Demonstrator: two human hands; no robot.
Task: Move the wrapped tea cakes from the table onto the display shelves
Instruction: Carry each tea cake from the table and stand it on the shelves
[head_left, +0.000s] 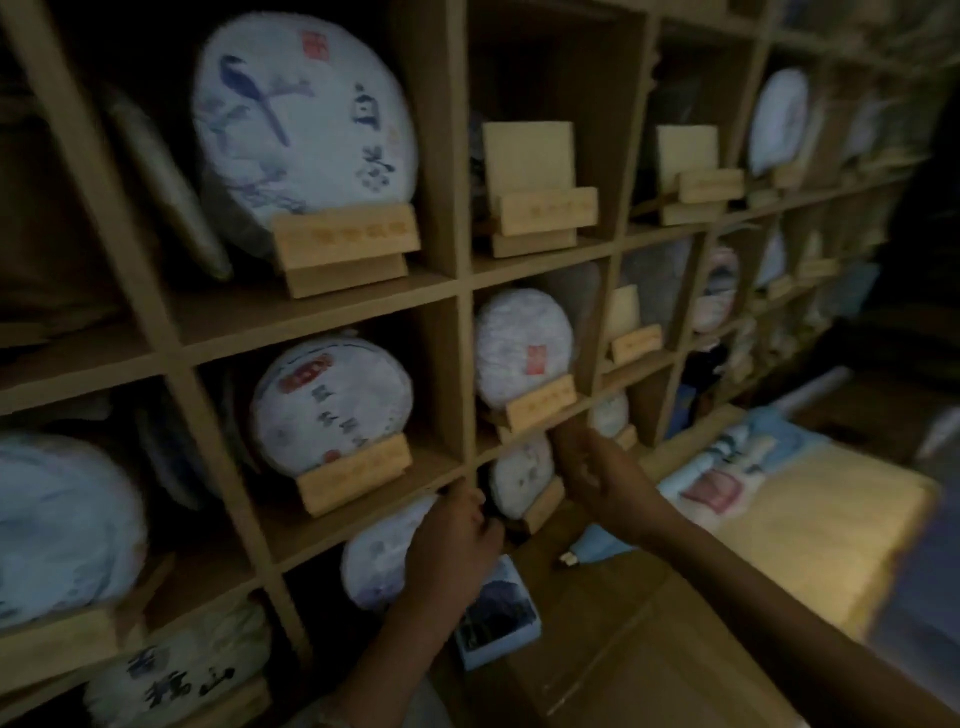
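A wooden grid of display shelves (457, 291) is seen at a slant, dim and blurred; most compartments hold round paper-wrapped cakes propped on small wooden stands (345, 241), and two upper stands (540, 208) bear only pale square backs. Beside the shelving, a yellow cloth (810, 540) is spread over the table. A small wrapped tea cake (522, 475), white with faint print, is stood upright on its stand in a low compartment. The left hand (457, 540) is placed at its left edge, the right hand (597, 473) at its right; whether the loosely curled fingers actually grip it cannot be told.
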